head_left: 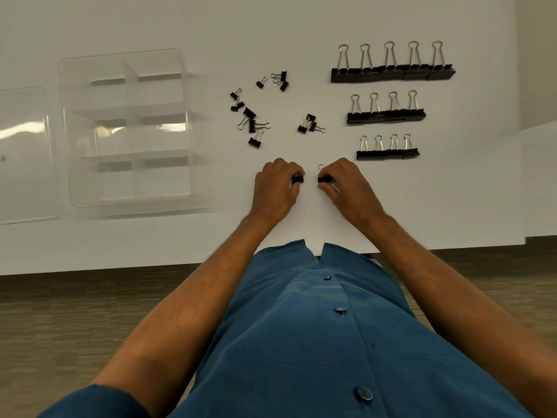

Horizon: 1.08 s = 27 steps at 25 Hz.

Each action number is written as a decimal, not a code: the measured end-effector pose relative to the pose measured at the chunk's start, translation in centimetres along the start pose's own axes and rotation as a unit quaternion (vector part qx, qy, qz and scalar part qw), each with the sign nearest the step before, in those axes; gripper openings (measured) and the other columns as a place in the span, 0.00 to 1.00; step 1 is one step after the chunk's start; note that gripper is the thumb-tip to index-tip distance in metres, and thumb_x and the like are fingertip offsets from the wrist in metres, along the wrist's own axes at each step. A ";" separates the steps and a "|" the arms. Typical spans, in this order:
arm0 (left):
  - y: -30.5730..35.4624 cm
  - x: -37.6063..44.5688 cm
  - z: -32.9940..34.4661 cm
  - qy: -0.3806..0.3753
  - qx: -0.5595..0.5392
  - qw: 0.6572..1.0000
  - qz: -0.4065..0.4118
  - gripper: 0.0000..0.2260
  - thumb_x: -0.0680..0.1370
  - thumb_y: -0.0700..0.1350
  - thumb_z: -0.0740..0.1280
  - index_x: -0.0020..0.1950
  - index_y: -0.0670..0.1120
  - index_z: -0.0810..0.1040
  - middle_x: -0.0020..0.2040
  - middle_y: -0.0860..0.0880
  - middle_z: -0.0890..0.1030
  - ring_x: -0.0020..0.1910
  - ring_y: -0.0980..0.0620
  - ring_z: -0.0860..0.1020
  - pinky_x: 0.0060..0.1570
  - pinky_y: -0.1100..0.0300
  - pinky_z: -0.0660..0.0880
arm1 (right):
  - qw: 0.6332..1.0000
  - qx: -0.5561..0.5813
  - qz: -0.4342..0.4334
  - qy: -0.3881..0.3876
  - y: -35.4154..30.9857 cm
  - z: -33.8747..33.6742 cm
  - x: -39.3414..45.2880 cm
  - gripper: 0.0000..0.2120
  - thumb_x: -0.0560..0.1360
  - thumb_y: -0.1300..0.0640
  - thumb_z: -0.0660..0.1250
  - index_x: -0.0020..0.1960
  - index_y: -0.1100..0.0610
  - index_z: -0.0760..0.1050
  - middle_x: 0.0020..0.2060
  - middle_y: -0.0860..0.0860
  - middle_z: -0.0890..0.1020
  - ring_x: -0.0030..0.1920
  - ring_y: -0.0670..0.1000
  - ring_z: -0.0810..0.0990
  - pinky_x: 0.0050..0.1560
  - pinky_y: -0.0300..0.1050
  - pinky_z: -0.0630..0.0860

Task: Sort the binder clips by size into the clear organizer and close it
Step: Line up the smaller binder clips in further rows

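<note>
My left hand (275, 187) pinches a small black binder clip (297, 179) against the white table. Just to its right, my right hand (346, 185) pinches another small black clip (324, 179), its wire handle sticking up. The clear organizer (67, 131) lies open at the left, its compartments empty. Loose small clips (251, 123) are scattered in the middle. At the right, clips stand in three rows by size: a large row (391, 72), a medium row (385, 114) and a smaller row (387, 152).
The organizer's clear lid (24, 155) lies flat at the far left, partly out of frame. The white table (301, 25) ends at a front edge near my body, with brown floor below it. A second white surface adjoins at the right.
</note>
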<state>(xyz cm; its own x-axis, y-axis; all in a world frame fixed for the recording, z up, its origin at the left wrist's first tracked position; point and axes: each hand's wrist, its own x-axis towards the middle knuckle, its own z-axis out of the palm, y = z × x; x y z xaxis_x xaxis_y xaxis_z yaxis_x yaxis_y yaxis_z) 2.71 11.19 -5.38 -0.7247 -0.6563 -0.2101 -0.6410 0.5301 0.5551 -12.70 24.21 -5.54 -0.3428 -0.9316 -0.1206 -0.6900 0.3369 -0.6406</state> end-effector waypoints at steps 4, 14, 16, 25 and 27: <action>4.8 0.7 3.0 -0.035 0.018 0.998 0.042 0.10 0.78 0.43 0.69 0.58 0.52 0.80 0.52 0.50 0.79 0.52 0.49 0.74 0.48 0.55 0.69 | 0.999 0.005 0.048 0.021 3.9 -3.2 -3.7 0.09 0.78 0.60 0.71 0.58 0.57 0.78 0.51 0.51 0.77 0.52 0.49 0.73 0.52 0.39 0.73; 11.2 2.1 7.1 -0.047 0.023 0.997 0.061 0.10 0.78 0.45 0.69 0.59 0.51 0.80 0.53 0.50 0.79 0.53 0.48 0.74 0.49 0.55 0.67 | 0.998 0.026 0.046 0.015 8.2 -6.0 -5.1 0.09 0.78 0.59 0.71 0.58 0.58 0.77 0.49 0.51 0.76 0.50 0.47 0.72 0.50 0.40 0.72; 11.6 2.0 7.4 -0.046 0.021 0.997 0.050 0.09 0.78 0.44 0.69 0.58 0.51 0.80 0.53 0.50 0.79 0.53 0.48 0.74 0.49 0.54 0.68 | 0.999 0.026 0.035 0.014 8.5 -6.1 -5.0 0.09 0.78 0.59 0.71 0.58 0.59 0.77 0.49 0.51 0.75 0.50 0.47 0.71 0.49 0.40 0.71; 12.0 1.8 7.7 -0.048 0.013 0.998 0.024 0.10 0.78 0.44 0.69 0.59 0.50 0.80 0.54 0.49 0.79 0.54 0.47 0.74 0.52 0.52 0.70 | 0.999 0.028 0.020 0.000 9.2 -6.2 -4.7 0.10 0.78 0.58 0.72 0.58 0.58 0.77 0.49 0.52 0.77 0.49 0.45 0.70 0.49 0.38 0.71; 12.0 1.8 7.8 -0.048 0.015 0.998 0.023 0.10 0.78 0.44 0.69 0.59 0.51 0.80 0.54 0.50 0.79 0.55 0.47 0.74 0.52 0.51 0.71 | 0.999 0.029 0.022 0.004 9.2 -6.2 -4.7 0.10 0.78 0.58 0.71 0.57 0.58 0.77 0.49 0.52 0.76 0.49 0.45 0.70 0.49 0.39 0.71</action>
<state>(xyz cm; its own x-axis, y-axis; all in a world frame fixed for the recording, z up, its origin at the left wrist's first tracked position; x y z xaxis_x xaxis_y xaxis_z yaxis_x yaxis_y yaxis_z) -8.23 20.56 -5.33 -0.7735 -0.5772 -0.2618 -0.6126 0.5751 0.5421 -21.36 32.51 -6.14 -0.3769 -0.9149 -0.1445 -0.6354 0.3689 -0.6784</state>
